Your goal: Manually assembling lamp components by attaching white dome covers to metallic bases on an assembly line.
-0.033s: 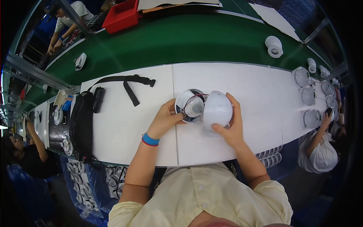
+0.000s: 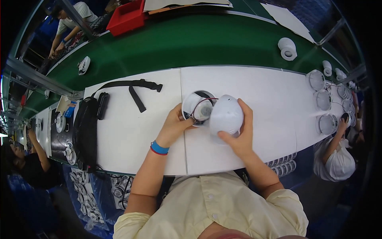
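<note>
My left hand (image 2: 173,126) grips a round white housing (image 2: 188,102) by its left side, thumb at the rim. The housing's open side shows dark parts, a round translucent piece (image 2: 203,110) and a thin dark red wire (image 2: 207,98). Close beside it on the right, a smooth white dome-shaped cover (image 2: 227,115) is in my right hand (image 2: 243,139), thumb across its lower front and fingers round its right side. The wire runs from the housing toward the cover, whose inside is hidden. Both pieces are over the white tabletop (image 2: 139,147), near its middle seam.
A black bag (image 2: 86,133) with a strap lies left. Beyond the table runs a green surface (image 2: 179,47) with a red bin (image 2: 126,18) and a white fitting (image 2: 287,48). Clear round covers (image 2: 327,124) stand at right. Other people work on both sides.
The dome-shaped cover has shifted slightly left and turned in my right hand, now overlapping the housing's edge more. My left hand still grips the housing.
</note>
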### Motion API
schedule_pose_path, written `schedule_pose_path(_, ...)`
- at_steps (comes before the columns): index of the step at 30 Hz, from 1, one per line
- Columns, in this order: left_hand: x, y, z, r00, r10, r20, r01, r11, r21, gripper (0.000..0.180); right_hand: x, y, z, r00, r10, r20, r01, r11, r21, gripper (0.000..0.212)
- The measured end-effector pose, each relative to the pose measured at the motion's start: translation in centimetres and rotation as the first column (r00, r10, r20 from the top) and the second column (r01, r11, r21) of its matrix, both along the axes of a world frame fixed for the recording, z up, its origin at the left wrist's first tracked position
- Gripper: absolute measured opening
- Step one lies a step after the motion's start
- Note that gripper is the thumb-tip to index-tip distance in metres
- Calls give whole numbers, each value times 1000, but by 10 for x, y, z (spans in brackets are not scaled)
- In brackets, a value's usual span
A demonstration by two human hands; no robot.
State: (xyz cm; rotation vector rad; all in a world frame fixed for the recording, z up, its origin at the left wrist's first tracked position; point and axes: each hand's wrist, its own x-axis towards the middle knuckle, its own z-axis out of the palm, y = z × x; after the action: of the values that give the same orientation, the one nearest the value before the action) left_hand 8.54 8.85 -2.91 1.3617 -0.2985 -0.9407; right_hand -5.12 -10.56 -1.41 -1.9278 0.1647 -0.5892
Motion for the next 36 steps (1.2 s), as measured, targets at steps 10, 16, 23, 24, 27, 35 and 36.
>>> schedule_pose_path(10,-29,-20,-12,861,368,352,-260,912,-317,84,22,51,26,993,-73,90,88,978,-187,98)
schedule_pose_path(16,-31,-9,5,970,148,192,-72,932,-354,93,26,47,19,989,-86,119,102,985,-142,95)
schedule_pose_path(23,-39,-9,24,938,74,-339,-284,728,-625,64,28,53,2,979,101,176,-71,983,-167,93)
schedule_pose_path(24,-41,-10,26,937,73,-343,-285,727,-624,64,28,55,-1,979,86,185,-49,979,-198,93)
schedule_pose_path(27,-44,-11,26,936,134,-326,-302,785,-542,72,31,59,-3,980,87,181,-51,979,-195,91)
schedule_pose_path(35,-13,-7,46,718,126,-684,-389,888,-244,60,73,16,47,907,267,-326,-281,960,6,72)
schedule_pose_path(36,-9,-3,46,744,94,-661,-330,913,-242,61,84,10,58,799,389,-460,-373,919,130,73)
